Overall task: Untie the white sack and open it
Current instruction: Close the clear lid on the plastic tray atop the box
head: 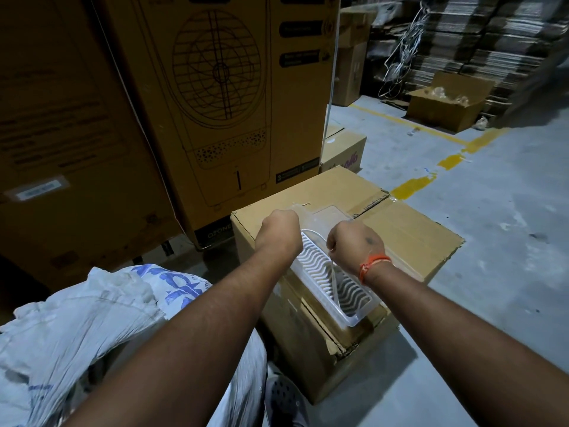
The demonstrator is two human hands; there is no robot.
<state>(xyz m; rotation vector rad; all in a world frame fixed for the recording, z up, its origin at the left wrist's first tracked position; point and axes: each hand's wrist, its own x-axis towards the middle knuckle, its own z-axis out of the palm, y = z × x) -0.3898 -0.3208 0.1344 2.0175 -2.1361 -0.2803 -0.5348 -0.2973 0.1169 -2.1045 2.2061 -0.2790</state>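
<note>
Hands [278,231] [354,243] grip plastic tray [335,288] atop carton [409,238].

The white sack [92,328] lies slumped at my lower left under my left forearm, woven, creased and crumpled, blue print on its upper side, beside a box.

Dim, wide-angle warp, blurred edges

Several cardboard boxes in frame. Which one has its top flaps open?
The small cardboard box far right, beyond the yellow floor line: flaps up, clear items inside. The box under the hands is closed; the tall fan-printed cartons are sealed.
</note>
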